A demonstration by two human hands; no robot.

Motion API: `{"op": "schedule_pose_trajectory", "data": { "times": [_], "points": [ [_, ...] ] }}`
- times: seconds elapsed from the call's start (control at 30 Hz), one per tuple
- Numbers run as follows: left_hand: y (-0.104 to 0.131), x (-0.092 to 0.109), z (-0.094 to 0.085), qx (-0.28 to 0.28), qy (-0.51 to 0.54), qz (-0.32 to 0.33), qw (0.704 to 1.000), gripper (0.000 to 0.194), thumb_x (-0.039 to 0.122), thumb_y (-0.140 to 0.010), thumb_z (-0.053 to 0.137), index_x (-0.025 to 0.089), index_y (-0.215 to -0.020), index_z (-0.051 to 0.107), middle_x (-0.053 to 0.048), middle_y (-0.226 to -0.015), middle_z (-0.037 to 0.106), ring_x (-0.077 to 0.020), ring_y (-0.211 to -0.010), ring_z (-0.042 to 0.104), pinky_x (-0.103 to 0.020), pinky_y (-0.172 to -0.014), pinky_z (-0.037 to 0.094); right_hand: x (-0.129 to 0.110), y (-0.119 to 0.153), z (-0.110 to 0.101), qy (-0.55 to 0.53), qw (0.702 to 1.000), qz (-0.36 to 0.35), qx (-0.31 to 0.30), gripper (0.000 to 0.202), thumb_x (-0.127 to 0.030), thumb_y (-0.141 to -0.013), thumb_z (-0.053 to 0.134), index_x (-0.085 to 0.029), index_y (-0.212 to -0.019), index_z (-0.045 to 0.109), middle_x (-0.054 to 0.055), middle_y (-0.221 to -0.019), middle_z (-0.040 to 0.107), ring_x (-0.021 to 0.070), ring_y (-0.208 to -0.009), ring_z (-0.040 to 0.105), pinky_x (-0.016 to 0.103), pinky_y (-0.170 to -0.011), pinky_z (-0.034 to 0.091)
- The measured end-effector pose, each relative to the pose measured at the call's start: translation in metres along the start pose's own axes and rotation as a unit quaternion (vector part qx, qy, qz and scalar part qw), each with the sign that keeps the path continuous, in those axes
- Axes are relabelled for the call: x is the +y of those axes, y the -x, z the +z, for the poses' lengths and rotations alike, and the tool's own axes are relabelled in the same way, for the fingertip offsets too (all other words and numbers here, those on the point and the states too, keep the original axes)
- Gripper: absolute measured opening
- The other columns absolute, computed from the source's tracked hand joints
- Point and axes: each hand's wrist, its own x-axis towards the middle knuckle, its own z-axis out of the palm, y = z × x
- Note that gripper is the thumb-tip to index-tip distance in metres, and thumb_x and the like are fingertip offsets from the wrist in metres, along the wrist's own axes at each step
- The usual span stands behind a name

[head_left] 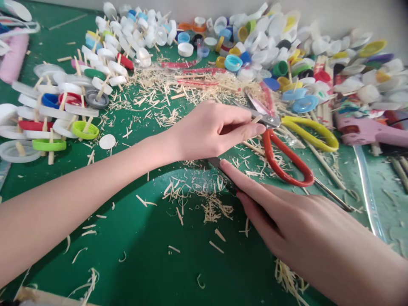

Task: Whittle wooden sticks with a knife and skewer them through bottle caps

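My left hand [204, 129] is closed above the green table, thumb and forefinger pinching a short wooden stick [256, 119]. Only the stick's pale end shows; the fingers cover the rest. My right hand [293, 221] grips a knife [223, 173], its forefinger stretched along the dark metal. The front of the blade passes beneath my left hand and is hidden there. Just right of my left fingertips lie scissors [273, 122] with one red and one yellow handle. Thin wood shavings [216, 208] are scattered under and around both hands.
Bottle caps pierced by wooden sticks [84, 129] crowd the left side. More loose caps [233, 63] are heaped along the back and right. A pink glue gun [363, 129] lies at right, near a clear glue stick [366, 191]. A white disc [107, 141] lies left of my hand.
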Motion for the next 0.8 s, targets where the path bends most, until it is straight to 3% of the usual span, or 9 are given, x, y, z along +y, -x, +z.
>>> {"op": "schedule_pose_trajectory", "data": {
  "times": [0.13, 0.3, 0.5, 0.8],
  "points": [
    [0.001, -0.003, 0.002, 0.014, 0.011, 0.004, 1.0, 0.05, 0.039, -0.096, 0.023, 0.012, -0.06, 0.045, 0.006, -0.053, 0.035, 0.0004, -0.05, 0.042, -0.015, -0.05, 0.025, 0.001, 0.001, 0.002, -0.048, 0.999, 0.0, 0.013, 0.051, -0.024, -0.094, 0.034, -0.027, -0.144, 0.035, -0.006, -0.064, 0.064, 0.0094, -0.037, 0.05, 0.021, -0.036, 0.039],
    [0.0, -0.003, 0.0, -0.008, -0.021, 0.012, 1.0, 0.055, 0.038, -0.094, 0.011, 0.011, -0.063, 0.049, 0.005, -0.055, 0.035, 0.0007, -0.053, 0.048, -0.014, -0.052, 0.024, -0.002, 0.011, 0.01, 0.055, 0.997, 0.016, 0.061, 0.054, -0.024, -0.093, 0.033, -0.026, -0.147, 0.03, -0.001, -0.084, 0.07, 0.0138, -0.037, 0.053, 0.029, -0.028, 0.035],
    [-0.001, -0.002, -0.001, 0.002, -0.026, -0.004, 1.0, 0.055, 0.04, -0.092, 0.012, 0.012, -0.062, 0.049, 0.005, -0.055, 0.038, -0.0005, -0.052, 0.053, -0.015, -0.052, 0.026, 0.002, 0.019, 0.009, 0.099, 0.994, -0.005, 0.042, 0.066, -0.014, -0.087, 0.034, -0.027, -0.15, 0.02, -0.002, -0.097, 0.07, 0.0128, -0.038, 0.051, 0.032, -0.033, 0.037],
    [0.001, -0.005, 0.003, 0.04, -0.041, 0.004, 0.998, 0.054, 0.042, -0.094, 0.017, 0.015, -0.065, 0.053, 0.005, -0.05, 0.038, -0.003, -0.046, 0.053, -0.015, -0.048, 0.03, 0.004, 0.005, 0.003, 0.017, 0.999, -0.017, 0.039, 0.052, -0.023, -0.093, 0.032, -0.022, -0.145, 0.033, -0.004, -0.075, 0.069, 0.0127, -0.042, 0.056, 0.029, -0.029, 0.031]
  ]
}}
